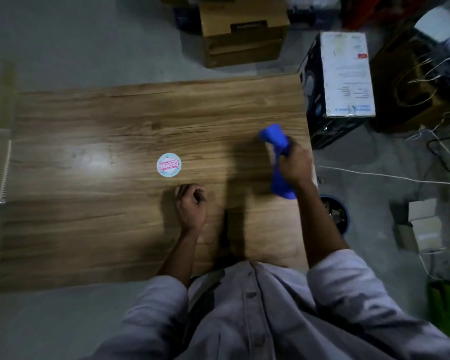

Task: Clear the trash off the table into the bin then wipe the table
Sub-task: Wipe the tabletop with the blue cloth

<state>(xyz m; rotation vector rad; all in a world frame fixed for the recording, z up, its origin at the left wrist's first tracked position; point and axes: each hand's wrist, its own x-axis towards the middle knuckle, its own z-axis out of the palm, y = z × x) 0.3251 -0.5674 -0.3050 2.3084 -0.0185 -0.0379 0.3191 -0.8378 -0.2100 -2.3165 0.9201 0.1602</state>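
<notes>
A wooden table (89, 229) fills the middle of the head view. A round white lid with pink lettering (169, 165) lies flat near its centre. My left hand (191, 203) rests on the tabletop just below the lid, fingers curled into a loose fist with nothing visible in it. My right hand (295, 167) grips a bunched blue cloth (276, 137) over the table's right edge; the cloth sticks out above and below the fist. A dark round bin (335, 214) with trash inside stands on the floor right of the table, partly hidden by my right forearm.
Cardboard boxes (242, 35) stand on the floor beyond the table's far edge. A white and dark box (343, 74) sits at the far right corner. Loose wires (374, 175) and small cartons (421, 224) lie on the floor to the right.
</notes>
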